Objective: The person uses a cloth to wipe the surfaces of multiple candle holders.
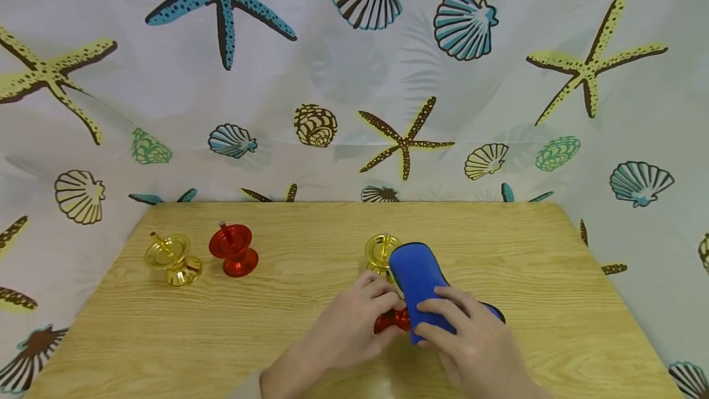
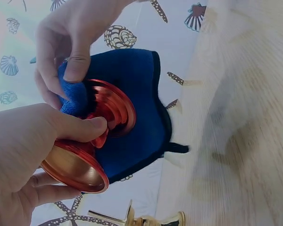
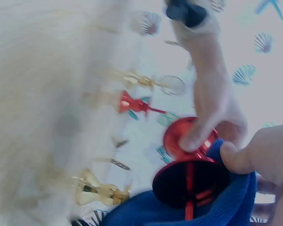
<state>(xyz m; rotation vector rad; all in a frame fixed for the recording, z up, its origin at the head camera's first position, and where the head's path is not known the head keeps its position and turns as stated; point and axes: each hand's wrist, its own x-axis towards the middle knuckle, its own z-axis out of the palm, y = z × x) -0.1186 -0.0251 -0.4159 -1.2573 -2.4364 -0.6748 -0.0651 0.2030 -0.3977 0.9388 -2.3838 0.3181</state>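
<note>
A red metallic candle holder (image 1: 394, 320) is lifted over the front of the table, tilted on its side. My left hand (image 1: 354, 319) grips it around its foot and stem, thumb on the stem in the left wrist view. The hollow underside of its foot (image 2: 78, 169) shows there. My right hand (image 1: 479, 337) holds a blue cloth (image 1: 418, 279) with dark edging against the holder's dish, pinching a fold over the rim with the thumb. Inside the dish (image 3: 172, 183) a red spike stands up in the right wrist view. Much of the holder is hidden by hands and cloth in the head view.
Just behind the cloth stands a gold candle holder (image 1: 381, 248), partly covered by it. At the table's left are another gold holder (image 1: 184, 273) and a second red one (image 1: 240, 260), both upright. A shell-patterned curtain (image 1: 343, 79) hangs behind the wooden table (image 1: 310, 233).
</note>
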